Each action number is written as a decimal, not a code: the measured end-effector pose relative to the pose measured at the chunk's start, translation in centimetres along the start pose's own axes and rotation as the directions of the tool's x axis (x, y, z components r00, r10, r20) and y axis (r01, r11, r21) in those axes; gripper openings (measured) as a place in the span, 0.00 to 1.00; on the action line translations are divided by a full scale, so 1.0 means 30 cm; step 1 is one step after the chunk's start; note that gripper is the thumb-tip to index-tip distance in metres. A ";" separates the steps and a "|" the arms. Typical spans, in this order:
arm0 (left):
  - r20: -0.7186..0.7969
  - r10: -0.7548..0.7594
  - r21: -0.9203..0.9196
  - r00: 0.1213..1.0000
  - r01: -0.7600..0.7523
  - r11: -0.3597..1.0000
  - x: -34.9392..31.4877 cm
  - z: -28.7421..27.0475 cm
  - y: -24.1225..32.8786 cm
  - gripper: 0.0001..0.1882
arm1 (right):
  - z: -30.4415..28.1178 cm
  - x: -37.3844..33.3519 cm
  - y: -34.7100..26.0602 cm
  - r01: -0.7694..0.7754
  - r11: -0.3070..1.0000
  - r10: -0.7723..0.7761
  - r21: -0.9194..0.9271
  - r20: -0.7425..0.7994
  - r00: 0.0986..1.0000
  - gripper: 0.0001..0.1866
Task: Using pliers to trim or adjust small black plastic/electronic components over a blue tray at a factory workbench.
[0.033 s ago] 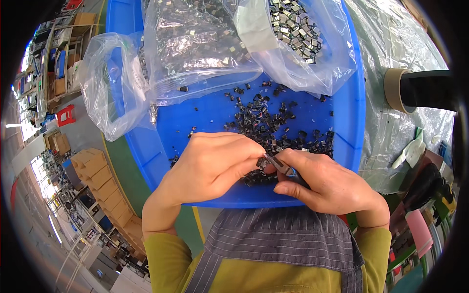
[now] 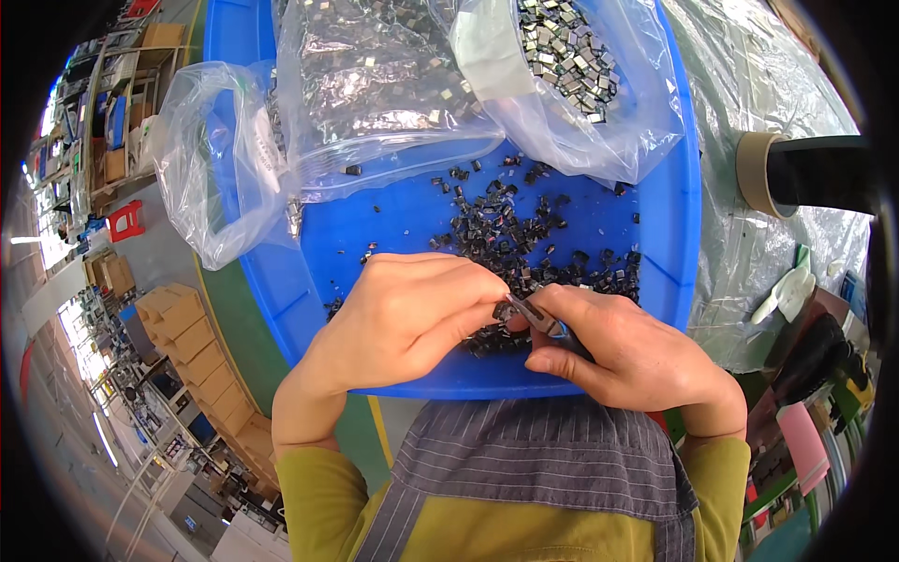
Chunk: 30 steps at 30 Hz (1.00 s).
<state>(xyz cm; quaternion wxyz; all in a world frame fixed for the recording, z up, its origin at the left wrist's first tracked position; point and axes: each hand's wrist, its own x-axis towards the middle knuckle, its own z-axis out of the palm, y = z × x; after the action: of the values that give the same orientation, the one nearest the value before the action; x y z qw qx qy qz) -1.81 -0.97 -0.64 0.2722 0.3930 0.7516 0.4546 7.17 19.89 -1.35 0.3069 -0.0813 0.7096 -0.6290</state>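
Note:
My right hand (image 2: pixel 626 348) is wrapped round small pliers (image 2: pixel 537 318) with metal jaws and a dark, blue-edged grip. Their tips point left and meet the fingertips of my left hand (image 2: pixel 398 323). Pinched in those left fingers is a small black part (image 2: pixel 504 310), mostly covered, so its exact kind cannot be told. Both hands are above the near edge of a blue tray (image 2: pixel 351 229). Just beyond the fingers lies a heap of small black parts (image 2: pixel 496 220), spreading to the right under my right hand.
Clear plastic bags of small metal-faced pieces (image 2: pixel 571 61) fill the tray's far side, and a crumpled clear bag (image 2: pixel 220 178) hangs over its left wall. To the right, plastic sheeting (image 2: pixel 740 84) carries a tape roll (image 2: pixel 757 173) and a white-handled tool (image 2: pixel 785 293). Cardboard boxes (image 2: pixel 201 351) stand left.

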 end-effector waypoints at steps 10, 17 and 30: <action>0.076 -0.010 -0.019 0.997 0.012 1.000 -0.006 -0.005 -0.018 0.05 | -0.001 -0.002 -0.007 -0.096 0.994 0.100 -0.060 0.062 0.993 0.12; 0.151 -0.080 -0.075 0.985 0.092 0.993 -0.002 -0.019 -0.008 0.04 | -0.006 0.002 -0.015 -0.125 0.987 0.137 -0.097 0.125 0.983 0.13; 0.197 -0.100 -0.148 0.975 0.130 0.980 0.003 -0.026 -0.018 0.03 | 0.001 0.005 -0.013 -0.029 0.993 0.039 -0.111 0.095 0.995 0.13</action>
<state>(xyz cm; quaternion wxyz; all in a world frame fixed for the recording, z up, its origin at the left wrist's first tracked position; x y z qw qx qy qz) -2.64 -1.41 -0.78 0.3987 0.3668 0.7050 0.4577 6.96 19.71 -1.03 0.3468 -0.1164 0.7286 -0.5791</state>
